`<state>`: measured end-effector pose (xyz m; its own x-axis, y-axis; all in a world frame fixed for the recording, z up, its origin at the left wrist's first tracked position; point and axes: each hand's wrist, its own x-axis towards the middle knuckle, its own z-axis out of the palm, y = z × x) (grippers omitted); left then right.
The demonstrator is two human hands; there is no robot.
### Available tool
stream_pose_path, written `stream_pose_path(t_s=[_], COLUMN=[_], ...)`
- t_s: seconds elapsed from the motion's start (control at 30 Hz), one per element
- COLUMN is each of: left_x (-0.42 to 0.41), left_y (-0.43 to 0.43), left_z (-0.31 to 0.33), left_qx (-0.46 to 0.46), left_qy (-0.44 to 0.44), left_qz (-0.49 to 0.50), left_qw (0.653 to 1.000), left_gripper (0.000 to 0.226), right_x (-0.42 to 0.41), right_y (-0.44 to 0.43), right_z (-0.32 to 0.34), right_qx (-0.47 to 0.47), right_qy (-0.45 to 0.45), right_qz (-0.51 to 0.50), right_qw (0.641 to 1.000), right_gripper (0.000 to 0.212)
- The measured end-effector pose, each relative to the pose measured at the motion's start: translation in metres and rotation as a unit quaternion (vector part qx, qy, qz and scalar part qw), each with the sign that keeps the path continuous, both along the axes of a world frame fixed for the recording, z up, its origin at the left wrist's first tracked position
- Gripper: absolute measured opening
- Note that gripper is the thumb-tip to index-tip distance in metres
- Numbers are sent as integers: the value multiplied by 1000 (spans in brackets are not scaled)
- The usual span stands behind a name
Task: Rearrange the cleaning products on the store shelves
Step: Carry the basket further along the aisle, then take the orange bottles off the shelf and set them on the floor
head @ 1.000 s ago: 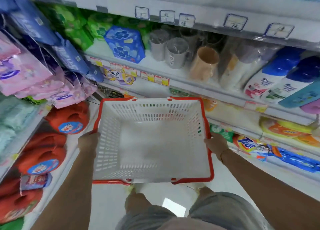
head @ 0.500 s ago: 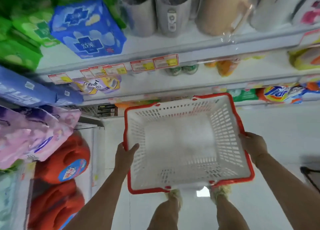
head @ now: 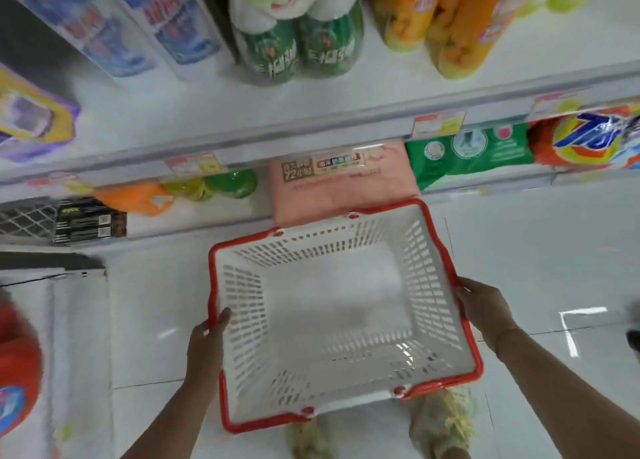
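Note:
A white plastic shopping basket [head: 242, 296] with a red rim hangs low over the floor, with nothing inside it. My left hand [head: 207, 344] grips its left rim, thumb over the edge. My right hand [head: 485, 306] grips the right rim. Just beyond the basket, on the bottom shelf, lies a pink detergent pack [head: 343, 185], with a green pack [head: 471, 153] and an orange detergent bag [head: 588, 140] to its right. Green bottles [head: 301, 46], orange bottles [head: 446, 18] and white-blue bottles [head: 131, 22] stand on the shelf above.
The shelf edges [head: 311, 126] with price tags jut out over the bottom shelf. A black box [head: 90, 221] and small orange and green items [head: 194, 192] lie at the lower left. An orange bag [head: 17, 365] sticks out at far left. My shoes [head: 440, 420] stand on the white tile floor.
My view has dropped from the upper shelves to the lowest ones. The basket has come down towards the floor and shifted right, both hands still on its rim.

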<state>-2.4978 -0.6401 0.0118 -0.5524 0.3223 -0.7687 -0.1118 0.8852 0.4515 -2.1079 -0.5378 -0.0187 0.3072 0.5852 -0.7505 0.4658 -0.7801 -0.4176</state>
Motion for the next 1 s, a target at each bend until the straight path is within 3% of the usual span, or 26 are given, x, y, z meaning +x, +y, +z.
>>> stream_pose_path(t_s=[0.4,0.5,0.6,0.67,0.73,0.8,0.9,1.0], left_x=[-10,-4,12,30,56,91,143,187], left_y=[14,15,22,40,74,116,182,238], left_z=[-60,-54,-36,-14,13,44,86,101], left_qx=[-35,-72,-106,-3,128,238,387,446], left_qy=[51,90,207,262,264,259,271,273], left_qz=[-1,-40,-138,-198,-246,-291,-379,-464], left_qw=[998,993,963,945,924,890,795,714], left_gripper=[50,51,56,45,20,29,35,20], right_x=[9,9,6,3,1,-1,3,21], right_y=[-9,-7,6,26,58,90,129,174], right_z=[-58,-55,-45,-19,20,64,120,143], right_qx=[-18,-26,-61,-37,55,180,351,485], right_qy=[59,40,13,-3,-16,-32,-39,-64], right_qz=[-24,17,128,161,178,179,144,109], right_qw=[998,999,990,986,982,967,924,865], right_gripper=[34,34,31,24,15,27,37,32])
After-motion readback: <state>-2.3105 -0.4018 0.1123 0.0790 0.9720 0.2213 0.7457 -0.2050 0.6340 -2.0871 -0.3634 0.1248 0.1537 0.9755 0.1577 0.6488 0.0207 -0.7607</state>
